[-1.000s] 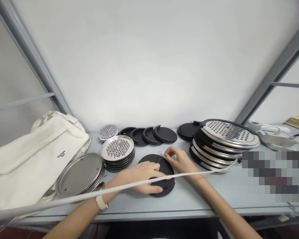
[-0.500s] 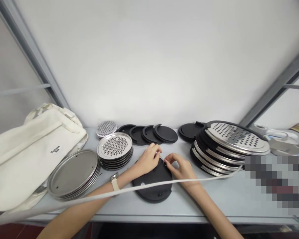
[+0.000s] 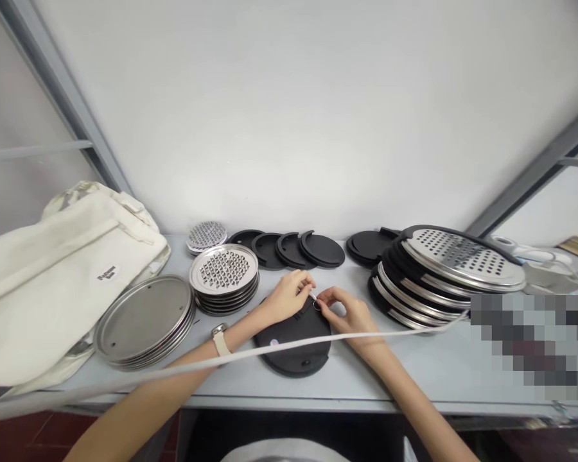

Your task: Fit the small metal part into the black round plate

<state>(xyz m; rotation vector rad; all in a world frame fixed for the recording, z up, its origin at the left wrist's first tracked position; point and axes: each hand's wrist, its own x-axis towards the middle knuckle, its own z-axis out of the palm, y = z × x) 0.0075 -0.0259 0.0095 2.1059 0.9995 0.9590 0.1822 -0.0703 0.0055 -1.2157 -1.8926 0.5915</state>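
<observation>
A black round plastic disc (image 3: 296, 350) lies flat on the bench in front of me, with a small round sticker and a dark knob on its face. At its far edge my left hand (image 3: 289, 296) rests with thumb and fingers drawn together, beside a thin silvery piece (image 3: 313, 296). What those fingers grip is partly hidden. My right hand (image 3: 349, 316) pinches a small metal ring (image 3: 316, 306) over the disc's upper right edge. Both hands are close together there, and a watch with a pale strap (image 3: 220, 340) is on my left wrist.
Grater plates with raised teeth (image 3: 224, 269) and plain steel discs (image 3: 144, 317) are stacked at left, near a cream cloth bag (image 3: 62, 282). Black round covers (image 3: 322, 249) lie along the wall. Black-rimmed graters (image 3: 457, 256) are piled at right. A white cord (image 3: 289, 344) crosses the foreground.
The view has shifted slightly, so the bench contents sit a little higher and a pale rounded shape shows at the bottom. Both hands stay at the disc's far edge, fingers barely moved.
</observation>
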